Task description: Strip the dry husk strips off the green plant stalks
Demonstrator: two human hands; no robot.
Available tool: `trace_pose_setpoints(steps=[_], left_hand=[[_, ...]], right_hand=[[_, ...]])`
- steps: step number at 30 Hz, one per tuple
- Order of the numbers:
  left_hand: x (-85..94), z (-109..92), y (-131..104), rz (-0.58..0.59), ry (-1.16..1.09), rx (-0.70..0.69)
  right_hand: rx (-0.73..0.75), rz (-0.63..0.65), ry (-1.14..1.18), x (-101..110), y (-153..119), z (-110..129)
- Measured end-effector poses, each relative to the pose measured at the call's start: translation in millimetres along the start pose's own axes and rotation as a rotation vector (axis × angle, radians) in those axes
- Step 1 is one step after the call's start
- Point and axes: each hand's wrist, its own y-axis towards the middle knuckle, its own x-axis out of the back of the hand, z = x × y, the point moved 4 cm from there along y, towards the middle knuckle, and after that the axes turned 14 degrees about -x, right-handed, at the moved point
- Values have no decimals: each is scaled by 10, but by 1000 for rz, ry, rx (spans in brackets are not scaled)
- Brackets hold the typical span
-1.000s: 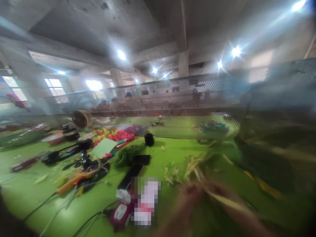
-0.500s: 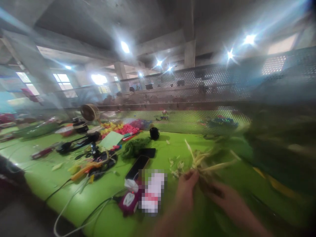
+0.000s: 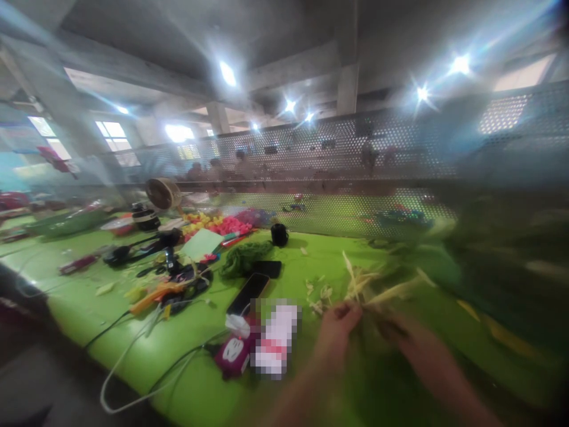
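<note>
Low on the right, my left hand [image 3: 338, 326] is closed, its thumb and fingers pinched at the base of a bundle of pale yellow leaf-like strips [image 3: 360, 287]. The strips fan out above the fingers, one pointing up and a longer one to the right. Close beside it, my right hand [image 3: 402, 333] has its fingers curled at the lower right of the bundle. Blur and shade hide what those fingers hold. Small pale scraps [image 3: 323, 296] lie on the green table [image 3: 186, 362] left of the bundle.
Phones [image 3: 249, 292], a purple power socket [image 3: 235, 353] with cables and a pixelated pack [image 3: 276, 341] lie left of my hands. Farther off are a black cup [image 3: 279, 235], green netting [image 3: 244, 258], an orange glue gun [image 3: 155, 296] and a fan [image 3: 162, 194]. A perforated screen [image 3: 311, 207] stands behind.
The camera view has shifted slightly. My left hand keeps its pinch on the strips. The right hand's fingers look more curled in toward the bundle than before.
</note>
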Motion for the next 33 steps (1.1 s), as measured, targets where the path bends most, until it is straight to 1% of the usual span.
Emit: trace_pose_setpoints(steps=[3,6,7,8,10,12,13,16,20,25,29,31,33], left_hand=[[52,41,29,-3,40,-5],[138,48,72,-38,142,-65],[158,48,83,-44,180,-77],[172,49,91,-47,213,-82],[182,52,97,-56,254,-85],[175,55,93,-59,270,-88],[169,55,89,-57,272,-90],[153,46,78,-50,266,-102],[162,27,79,-57,284,-99],[152,-20,76,-60,245,-101],[111,-66,55,-58,197,-72],[101,-71,47,-48,208,-59],[101,-58,44,-31,231,-59]], right_hand=[[13,-49,-36,29,12,-24],[118,-193,-85,110,-55,59],[160,-217,-103,122,-91,100],[192,-213,-123,115,-126,139],[223,-137,-173,54,-186,201],[208,-55,-227,-28,-224,231],[197,-37,-244,-59,-234,238],[188,-37,-238,-86,-230,240],[160,-64,-191,-26,-164,185],[110,-51,-172,7,-96,107],[99,-4,-162,-32,-96,98],[112,24,-148,-55,-98,107],[126,24,-103,-56,-91,114]])
